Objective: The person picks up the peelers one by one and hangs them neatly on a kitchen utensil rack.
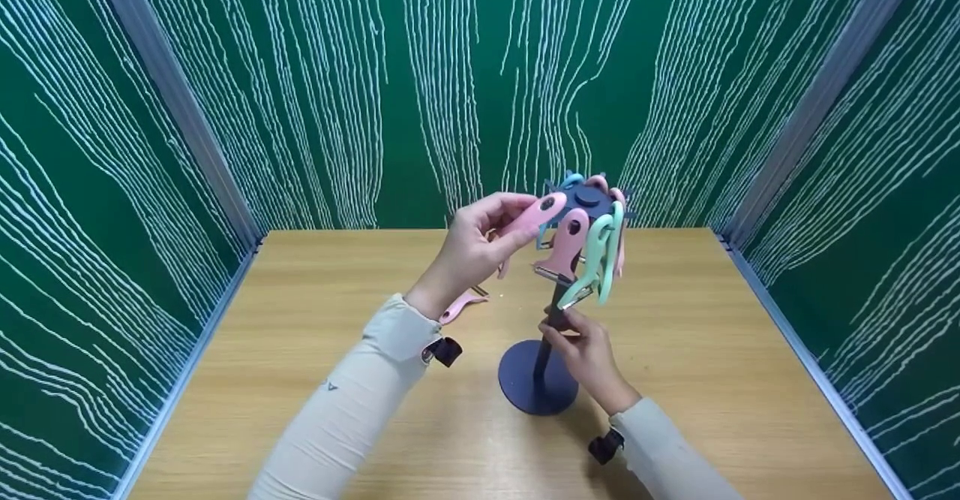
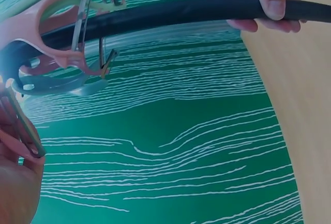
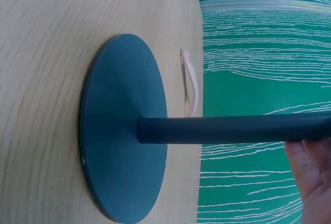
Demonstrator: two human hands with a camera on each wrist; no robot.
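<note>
Pinched in my left hand (image 1: pixel 484 237) is a pink peeler (image 1: pixel 529 217), its handle hole beside the dark top of a rotating stand (image 1: pixel 589 198). My right hand (image 1: pixel 589 350) grips the stand's black post (image 2: pixel 196 9) below the hanging tools. From the stand's top hang another pink peeler (image 1: pixel 566 241), green peelers (image 1: pixel 598 252) and, farther round, blue and pink ones, partly hidden. The stand's round base (image 3: pixel 121 131) rests on the table. In the left wrist view the held peeler's blade (image 2: pixel 23 123) shows next to the fingers.
One more pink peeler (image 1: pixel 461 306) lies on the wooden table (image 1: pixel 337 380) behind my left forearm. Green walls with white wavy lines (image 1: pixel 427 94) enclose the table at the back and sides, with grey posts (image 1: pixel 161 87) at the corners.
</note>
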